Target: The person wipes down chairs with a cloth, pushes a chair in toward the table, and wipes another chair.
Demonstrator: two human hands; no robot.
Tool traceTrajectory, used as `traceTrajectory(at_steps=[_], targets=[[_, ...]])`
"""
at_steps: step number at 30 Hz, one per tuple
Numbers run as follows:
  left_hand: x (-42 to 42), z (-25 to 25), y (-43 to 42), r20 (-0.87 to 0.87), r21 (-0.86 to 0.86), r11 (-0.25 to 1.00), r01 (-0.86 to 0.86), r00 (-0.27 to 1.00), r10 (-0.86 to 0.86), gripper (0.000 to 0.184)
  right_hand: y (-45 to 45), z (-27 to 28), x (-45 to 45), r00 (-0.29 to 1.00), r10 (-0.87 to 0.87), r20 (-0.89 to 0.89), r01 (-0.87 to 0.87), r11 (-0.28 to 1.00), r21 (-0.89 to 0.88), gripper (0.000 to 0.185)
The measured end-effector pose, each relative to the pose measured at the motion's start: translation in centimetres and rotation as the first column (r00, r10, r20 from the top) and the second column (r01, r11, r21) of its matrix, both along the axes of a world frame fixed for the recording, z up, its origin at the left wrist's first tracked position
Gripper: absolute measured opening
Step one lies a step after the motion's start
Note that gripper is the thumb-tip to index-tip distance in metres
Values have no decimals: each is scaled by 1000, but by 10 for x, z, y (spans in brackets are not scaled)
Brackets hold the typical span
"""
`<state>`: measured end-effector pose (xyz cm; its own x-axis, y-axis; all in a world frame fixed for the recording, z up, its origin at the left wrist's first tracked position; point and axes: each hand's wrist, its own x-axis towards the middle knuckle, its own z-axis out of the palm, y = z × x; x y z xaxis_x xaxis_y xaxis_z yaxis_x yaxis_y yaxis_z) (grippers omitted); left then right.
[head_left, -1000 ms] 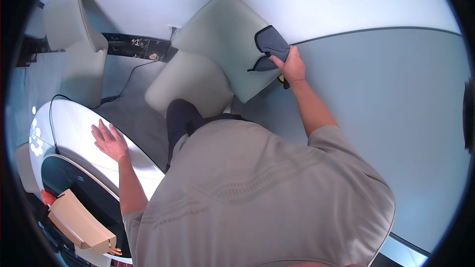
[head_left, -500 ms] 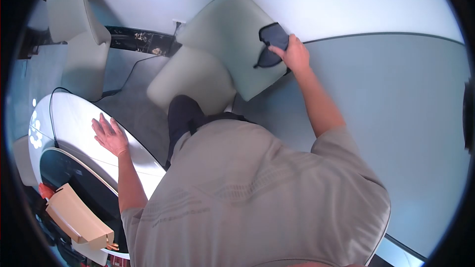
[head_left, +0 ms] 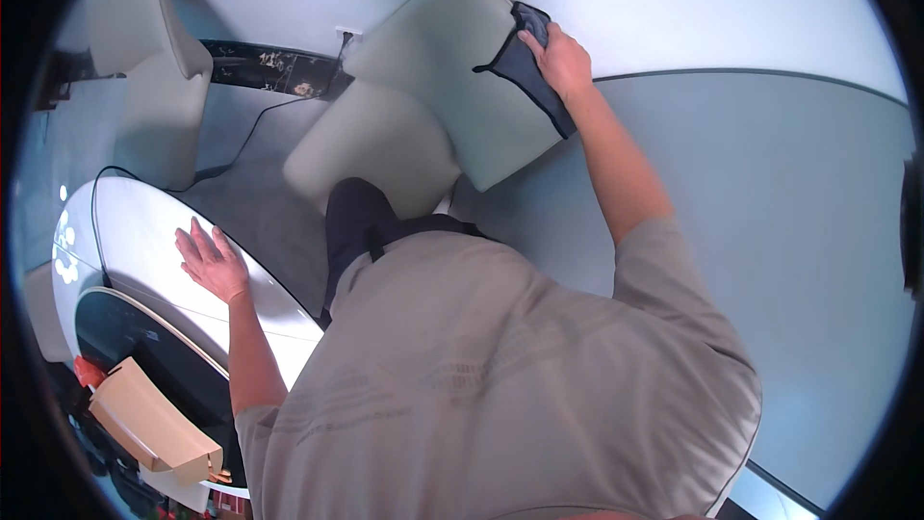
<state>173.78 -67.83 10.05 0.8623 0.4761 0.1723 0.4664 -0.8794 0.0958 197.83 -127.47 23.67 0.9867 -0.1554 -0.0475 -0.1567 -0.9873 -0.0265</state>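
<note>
A dark grey cloth item with black edging [head_left: 525,70] lies against the top of the chair's backrest [head_left: 462,67], partly draped along its edge. My right hand [head_left: 561,60] grips it near its upper end, thumb and fingers closed round the fabric. On the white round table [head_left: 144,231], my left hand [head_left: 214,262] rests with its fingers spread and nothing in it.
Another chair [head_left: 159,67] stands at the upper left. A cardboard box [head_left: 154,419] sits by the dark round centre [head_left: 164,347] of the table, near a red item [head_left: 89,372]. A black cable [head_left: 255,125] crosses the floor. A grey panel [head_left: 751,231] is at the right.
My right hand has moved up along the backrest's edge. The cloth item has spread out longer, its lower end now reaching the chair's right corner. My left hand has stayed on the table.
</note>
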Motion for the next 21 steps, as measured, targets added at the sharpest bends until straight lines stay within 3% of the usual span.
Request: traceTrajectory(at_steps=[12, 14, 15, 18, 20, 21], targets=[[-2, 1, -3, 1, -16, 1000, 1, 1000, -1, 52, 56, -28, 59, 980, 33, 195, -54, 993, 101, 61], [-1, -1, -2, 29, -23, 1000, 16, 999, -15, 51, 64, -35, 70, 930, 71, 359, -157, 963, 218, 59], [0, -1, -3, 22, -22, 1000, 8, 1000, -8, 51, 76, -35, 80, 932, 77, 354, -163, 962, 219, 59], [0, 3, -1, 13, -28, 1000, 5, 1000, -5, 50, 119, -47, 106, 875, 230, 425, -318, 936, 149, 57], [1, 3, -4, 49, -32, 999, 14, 999, -13, 50, 135, -64, 117, 808, 501, 311, -406, 855, -324, 51], [2, 6, -6, 59, -54, 998, 11, 998, -8, 50, 145, -57, 110, 824, 506, 255, -393, 834, -387, 46]])
